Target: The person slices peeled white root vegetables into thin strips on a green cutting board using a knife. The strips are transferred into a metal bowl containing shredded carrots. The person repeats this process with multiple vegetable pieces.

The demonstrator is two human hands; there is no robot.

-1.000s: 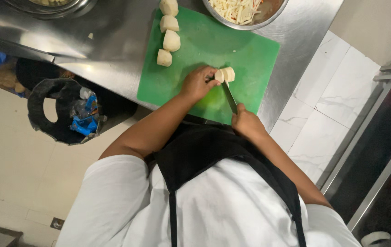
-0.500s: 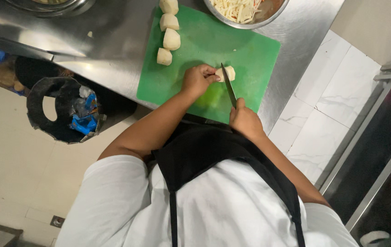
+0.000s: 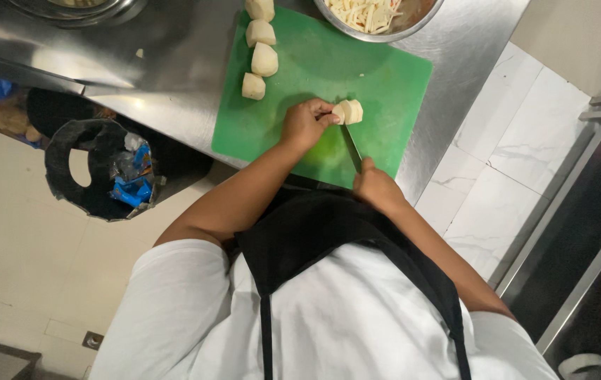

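Note:
A pale peeled vegetable piece (image 3: pixel 349 111) lies on the green cutting board (image 3: pixel 392 84). My left hand (image 3: pixel 304 124) pinches its left end and steadies it. My right hand (image 3: pixel 376 187) grips a knife (image 3: pixel 352 146) by the handle near the board's front edge, the blade pointing up to the piece. Several more peeled chunks (image 3: pixel 264 59) sit in a row along the board's far left side.
A steel bowl (image 3: pixel 385 20) of pale shredded strips stands behind the board on the steel counter (image 3: pixel 174 63). Another steel bowl (image 3: pixel 75 7) sits at the far left. A black bin (image 3: pixel 100 169) with wrappers stands on the floor to the left.
The knife blade lay over the piece half a second ago; now it is drawn back towards me, its tip at the piece's near side. My left hand stays on the piece.

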